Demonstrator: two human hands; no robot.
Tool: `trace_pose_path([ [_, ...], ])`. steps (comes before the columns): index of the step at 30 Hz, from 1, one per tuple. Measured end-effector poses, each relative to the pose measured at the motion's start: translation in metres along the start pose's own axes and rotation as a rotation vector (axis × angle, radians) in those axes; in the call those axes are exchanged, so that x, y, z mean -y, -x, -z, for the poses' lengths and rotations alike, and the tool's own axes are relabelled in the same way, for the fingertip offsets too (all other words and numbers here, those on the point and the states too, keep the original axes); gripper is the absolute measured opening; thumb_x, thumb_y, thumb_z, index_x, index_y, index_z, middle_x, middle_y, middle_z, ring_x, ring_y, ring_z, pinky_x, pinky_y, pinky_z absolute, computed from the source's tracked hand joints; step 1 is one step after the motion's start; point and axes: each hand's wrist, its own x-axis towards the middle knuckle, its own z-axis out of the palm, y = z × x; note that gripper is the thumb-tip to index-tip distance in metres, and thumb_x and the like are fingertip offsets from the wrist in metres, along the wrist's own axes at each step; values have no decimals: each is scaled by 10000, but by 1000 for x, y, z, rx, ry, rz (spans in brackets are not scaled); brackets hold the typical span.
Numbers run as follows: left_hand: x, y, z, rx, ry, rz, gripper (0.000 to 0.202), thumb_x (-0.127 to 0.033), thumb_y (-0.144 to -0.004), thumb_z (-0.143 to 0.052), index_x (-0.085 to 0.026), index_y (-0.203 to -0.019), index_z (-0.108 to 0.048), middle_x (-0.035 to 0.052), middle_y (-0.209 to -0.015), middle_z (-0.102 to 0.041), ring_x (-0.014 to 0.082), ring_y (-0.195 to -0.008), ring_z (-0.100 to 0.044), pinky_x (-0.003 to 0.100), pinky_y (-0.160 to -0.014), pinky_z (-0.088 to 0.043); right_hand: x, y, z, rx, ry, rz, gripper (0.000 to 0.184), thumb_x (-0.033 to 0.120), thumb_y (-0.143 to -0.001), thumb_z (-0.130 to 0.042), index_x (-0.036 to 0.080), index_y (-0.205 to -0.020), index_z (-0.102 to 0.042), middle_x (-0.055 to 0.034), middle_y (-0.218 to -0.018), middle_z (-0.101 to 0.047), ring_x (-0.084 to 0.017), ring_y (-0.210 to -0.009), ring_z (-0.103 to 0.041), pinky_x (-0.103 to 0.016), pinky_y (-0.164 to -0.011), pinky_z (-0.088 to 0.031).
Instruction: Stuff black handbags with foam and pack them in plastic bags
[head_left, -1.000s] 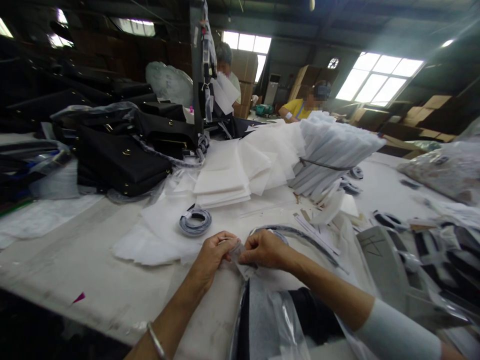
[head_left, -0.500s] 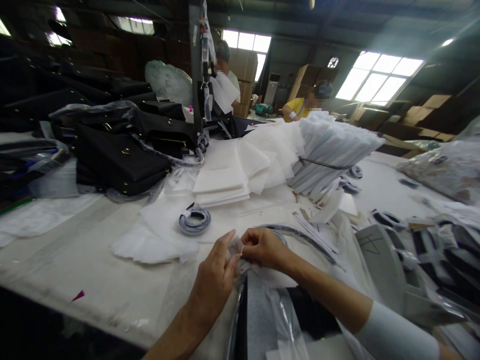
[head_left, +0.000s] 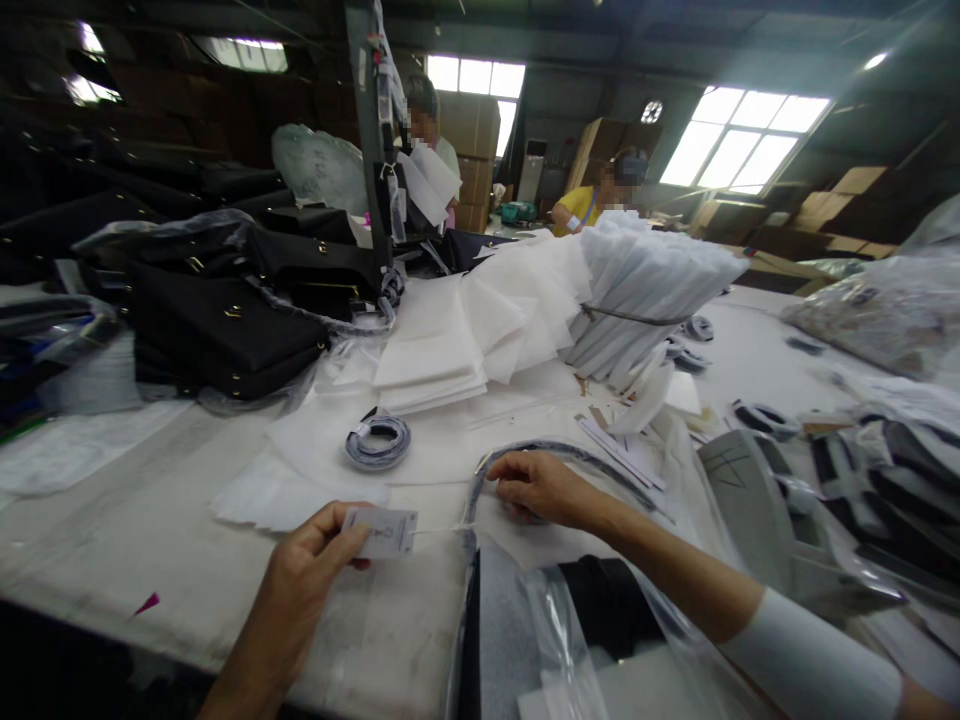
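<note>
My left hand (head_left: 319,560) pinches a white printed hang tag (head_left: 391,533) between thumb and fingers. A thin string (head_left: 439,529) runs from the tag to a padded, wrapped handle (head_left: 471,500) that arches up from a black bag (head_left: 611,605). Clear plastic and a grey sheet (head_left: 510,625) partly cover this bag. Inside the handle's arch is my right hand (head_left: 544,490), its fingers curled and the index fingertip close to the handle's left side. The palm hides whatever those fingers may hold.
A coiled strap (head_left: 377,441) lies ahead, before stacked white foam sheets (head_left: 431,355) and a tied foam bundle (head_left: 652,290). Black bags (head_left: 225,330) are piled left. A grey bin (head_left: 757,510) stands right, beside wrapped straps. Two people (head_left: 592,205) are beyond the table.
My left hand has moved left and down, away from my right hand, drawing out the tag on its string. My right hand has stayed near the handle. The camera view has shifted slightly.
</note>
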Motion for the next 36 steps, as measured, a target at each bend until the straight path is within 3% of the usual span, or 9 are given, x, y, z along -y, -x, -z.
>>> trace_pose_path([
  [4,9,3,10,203,-243,-50,306,-505,-687,-638,-200,-662,-646,-3,-640,-607,181,-630,-553,259,-592,-440,4,-1,14,-86,-80,11,190,182,-807,-583,162,-980,-660,50,-577,-571,-104,-512,-530,-213,-509,-429],
  [6,1,2,8,164,-357,-129,268,-479,-684,-652,-217,-736,-675,7,-714,-638,195,-677,-582,273,-629,-456,4,2,30,-211,-3,52,184,194,-797,-589,159,-956,-674,32,-607,-605,-120,-556,-560,-225,-534,-431],
  [8,-14,-2,-1,47,-386,-211,294,-486,-706,-647,-240,-863,-686,20,-837,-672,212,-757,-613,294,-692,-482,3,8,46,-312,198,97,173,198,-778,-608,167,-923,-697,7,-674,-657,-141,-628,-595,-247,-594,-445],
  [11,-37,-18,-31,85,-388,-328,280,-442,-799,-588,-240,-971,-674,45,-982,-684,217,-847,-635,316,-763,-496,-1,17,60,-312,526,152,179,185,-744,-653,184,-907,-726,-21,-805,-702,-168,-744,-622,-275,-709,-456],
  [16,-52,-60,-99,277,-690,-489,430,-215,-812,-580,-173,-1240,-575,117,-1188,-635,243,-1038,-616,348,-922,-445,-3,18,48,-296,884,155,298,187,-794,-659,196,-1091,-683,-74,-1081,-655,-200,-956,-623,-276,-816,-435],
  [21,-48,-80,-141,366,-738,-521,263,-127,-781,-558,-193,-1010,-671,74,-1012,-685,226,-998,-627,301,-881,-439,-2,15,40,-245,1059,115,235,263,-837,-666,202,-1064,-669,-79,-1037,-654,-220,-946,-638,-281,-773,-424],
  [27,-48,-79,-149,405,-694,-533,256,-130,-831,-472,-205,-967,-675,49,-969,-681,188,-955,-624,269,-859,-428,-12,17,37,-308,1060,123,190,273,-872,-619,173,-1033,-639,-88,-1033,-661,-231,-917,-649,-301,-761,-442],
  [32,-49,-80,-142,405,-712,-532,196,-336,-876,-516,-202,-955,-636,49,-975,-648,209,-958,-605,290,-816,-437,-15,4,26,-345,948,180,366,213,-851,-599,154,-1209,-557,-122,-1098,-647,-261,-944,-653,-336,-772,-475],
  [36,-47,-81,-146,336,-802,-465,213,-321,-813,-581,-208,-993,-598,36,-1019,-631,214,-1021,-585,302,-839,-422,-12,-9,22,-338,867,176,265,217,-834,-601,171,-1090,-650,-118,-1077,-660,-248,-927,-664,-328,-774,-490],
])
